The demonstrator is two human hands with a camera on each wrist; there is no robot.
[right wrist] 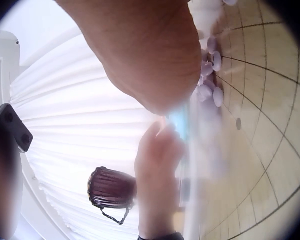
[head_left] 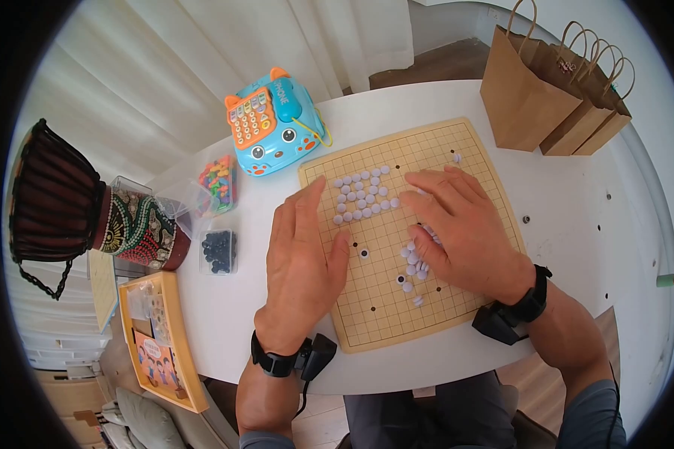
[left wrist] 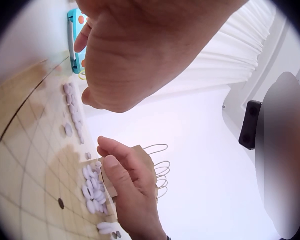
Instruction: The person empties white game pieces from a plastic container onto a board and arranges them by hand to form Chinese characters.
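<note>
A wooden Go board point(head_left: 386, 329) lies on the white table. White Go stones point(head_left: 361, 203) stand in a block of rows on its upper left part. Further right, a loose heap of white stones point(head_left: 411, 260) lies partly hidden under my right hand point(head_left: 468, 236). That hand hovers low over the heap, fingers extended and spread toward the right end of the rows. My left hand point(head_left: 299, 258) is at the board's left edge, fingers straight and thumb apart, with nothing in it. One lone white stone point(head_left: 457, 158) sits near the far right corner.
Left of the board are a clear box of dark stones point(head_left: 219, 253), a box of coloured pieces point(head_left: 219, 179) and a blue toy phone point(head_left: 284, 142). A drum point(head_left: 138, 224) and a wooden tray point(head_left: 191, 374) stand beyond. Paper bags point(head_left: 528, 93) stand at back right.
</note>
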